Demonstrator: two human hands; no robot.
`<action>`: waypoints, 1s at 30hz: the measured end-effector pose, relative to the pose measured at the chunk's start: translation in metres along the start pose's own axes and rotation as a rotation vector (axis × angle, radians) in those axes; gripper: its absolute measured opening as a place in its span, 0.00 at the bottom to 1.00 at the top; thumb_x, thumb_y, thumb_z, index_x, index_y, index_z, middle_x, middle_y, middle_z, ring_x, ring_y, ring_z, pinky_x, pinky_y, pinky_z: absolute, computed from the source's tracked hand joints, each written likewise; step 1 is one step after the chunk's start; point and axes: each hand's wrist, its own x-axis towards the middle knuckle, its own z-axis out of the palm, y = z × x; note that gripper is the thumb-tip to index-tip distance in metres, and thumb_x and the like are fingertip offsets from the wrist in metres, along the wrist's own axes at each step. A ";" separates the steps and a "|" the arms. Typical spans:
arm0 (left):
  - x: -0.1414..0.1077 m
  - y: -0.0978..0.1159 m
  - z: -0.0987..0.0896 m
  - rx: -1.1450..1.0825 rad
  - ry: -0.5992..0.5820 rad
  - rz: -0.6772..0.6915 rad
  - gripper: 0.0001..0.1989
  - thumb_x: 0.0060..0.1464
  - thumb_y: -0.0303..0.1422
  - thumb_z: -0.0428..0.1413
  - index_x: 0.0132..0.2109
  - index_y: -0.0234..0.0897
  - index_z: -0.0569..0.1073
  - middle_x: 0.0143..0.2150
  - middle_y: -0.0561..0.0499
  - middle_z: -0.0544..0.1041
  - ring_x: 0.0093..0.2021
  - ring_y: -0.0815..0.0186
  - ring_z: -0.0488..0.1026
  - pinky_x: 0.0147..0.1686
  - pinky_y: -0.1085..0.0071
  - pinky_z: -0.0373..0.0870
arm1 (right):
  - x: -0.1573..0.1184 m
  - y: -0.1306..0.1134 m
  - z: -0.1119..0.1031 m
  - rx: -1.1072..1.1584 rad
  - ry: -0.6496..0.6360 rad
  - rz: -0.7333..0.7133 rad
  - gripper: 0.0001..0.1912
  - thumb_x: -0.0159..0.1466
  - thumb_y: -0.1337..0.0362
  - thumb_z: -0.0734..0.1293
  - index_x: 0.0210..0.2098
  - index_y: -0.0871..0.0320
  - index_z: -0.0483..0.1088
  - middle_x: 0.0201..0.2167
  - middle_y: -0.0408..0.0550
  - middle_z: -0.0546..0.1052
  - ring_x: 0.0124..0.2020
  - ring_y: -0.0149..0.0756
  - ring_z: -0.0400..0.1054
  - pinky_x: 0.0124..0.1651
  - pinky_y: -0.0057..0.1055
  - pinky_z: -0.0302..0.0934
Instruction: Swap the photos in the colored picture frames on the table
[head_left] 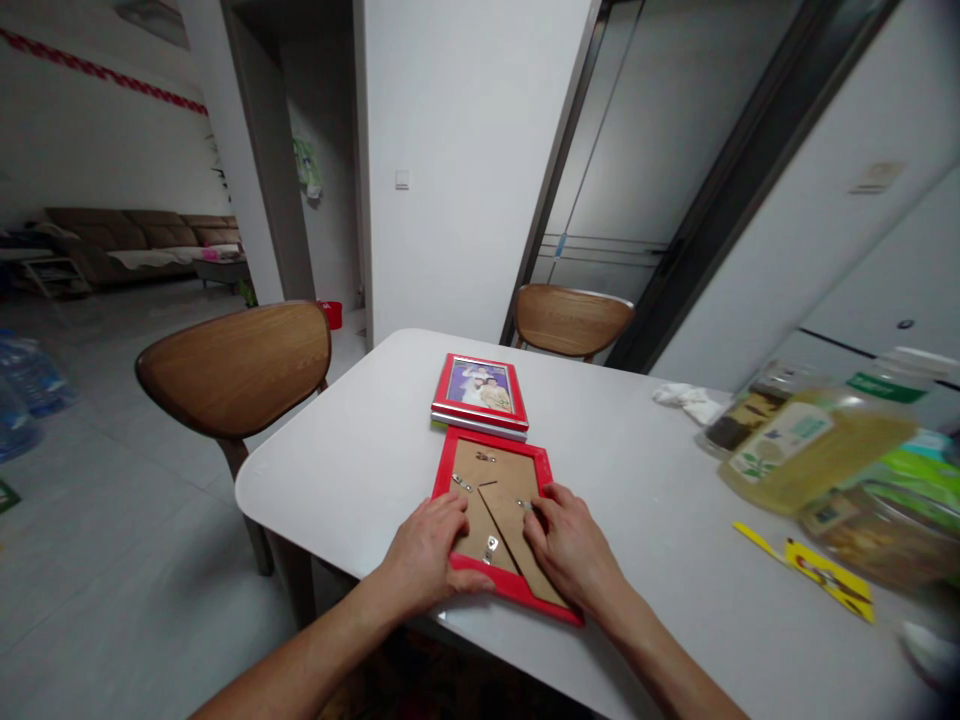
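A red picture frame (541, 462) lies face down near the table's front edge. Its brown backing board (491, 508) carries small metal clips, and a stand-like strip is cut along its middle. My left hand (427, 550) grips the frame's left side, thumb along the lower red border and fingers bent over the board. On the opposite side, my right hand (574, 545) has its fingers curled at the right border, beside a metal clip (523, 504); its fingertips partly hide that spot. Just beyond lies a second red frame (480, 388), face up with a photo, on top of other flat pieces.
The white table (337, 470) has rounded corners. To the right stand a large bottle of yellow liquid (817, 445), a jar (750, 405), a plastic tub (877, 530), a yellow packet (829, 578) and a crumpled tissue (686, 400). Wooden chairs (240, 365) stand left and behind.
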 end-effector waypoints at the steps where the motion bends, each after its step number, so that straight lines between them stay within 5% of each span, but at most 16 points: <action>1: 0.000 0.001 0.000 0.001 -0.001 -0.007 0.27 0.34 0.50 0.58 0.37 0.34 0.68 0.51 0.40 0.67 0.52 0.55 0.61 0.51 0.60 0.57 | 0.000 0.000 0.000 0.006 -0.006 -0.004 0.16 0.58 0.61 0.54 0.30 0.61 0.70 0.39 0.55 0.67 0.40 0.39 0.61 0.44 0.33 0.55; 16: -0.009 0.003 -0.008 -0.028 -0.043 0.037 0.25 0.35 0.48 0.59 0.38 0.35 0.68 0.52 0.42 0.66 0.54 0.56 0.59 0.53 0.61 0.54 | -0.010 0.012 0.004 0.000 0.105 -0.019 0.18 0.57 0.64 0.55 0.41 0.63 0.68 0.44 0.57 0.67 0.46 0.41 0.60 0.50 0.37 0.53; 22: -0.009 0.001 -0.003 -0.032 0.018 0.003 0.29 0.32 0.49 0.60 0.39 0.33 0.67 0.55 0.38 0.61 0.57 0.54 0.54 0.53 0.59 0.54 | 0.006 -0.018 -0.001 0.065 0.024 -0.138 0.16 0.58 0.64 0.55 0.40 0.61 0.69 0.42 0.55 0.69 0.43 0.38 0.61 0.47 0.34 0.55; 30: -0.007 0.001 -0.002 -0.026 -0.006 -0.022 0.30 0.31 0.50 0.60 0.39 0.34 0.67 0.55 0.38 0.61 0.58 0.55 0.52 0.55 0.61 0.53 | 0.036 -0.053 0.020 0.076 -0.052 -0.324 0.14 0.60 0.66 0.54 0.31 0.58 0.70 0.33 0.50 0.70 0.37 0.34 0.60 0.41 0.31 0.54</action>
